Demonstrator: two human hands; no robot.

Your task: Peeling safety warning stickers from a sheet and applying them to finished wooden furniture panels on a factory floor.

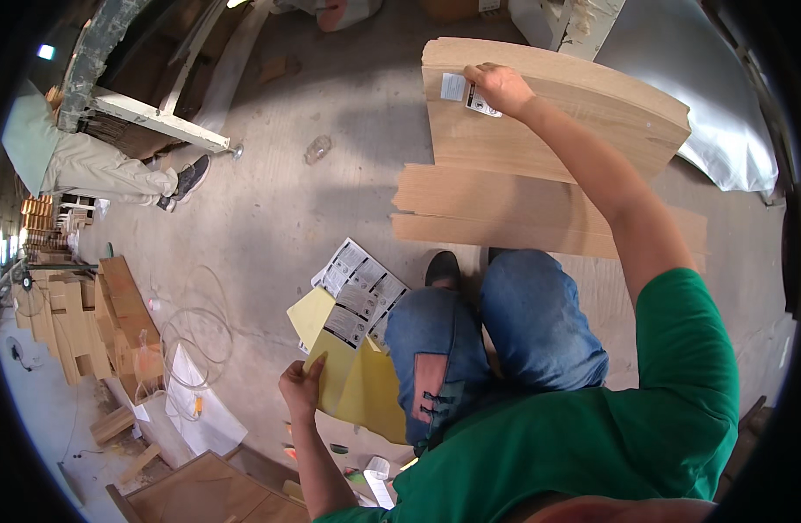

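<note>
My right hand (502,91) is at the upper left of a pale, curved-edge wooden panel (583,105). Its fingers are pinched together at the top of a small black-and-white printed label (482,104), which lies against the panel; the fingertips are partly hidden. Just left of it, a white label (453,86) sits flat on the wood. Down by my left knee, my left hand (302,389) grips the edge of a yellow-backed label sheet (335,373) between thumb and fingers. More printed label sheets (374,281) lie fanned out on the floor beyond it.
Long wooden boards (505,207) lie between the panel and my feet. A person's leg and shoe (191,177) are at the far left, near a worn white metal frame (156,122). Stacked wood pieces (121,305) and looped tubing (195,322) are at left. Silvery sheeting (723,131) is far right.
</note>
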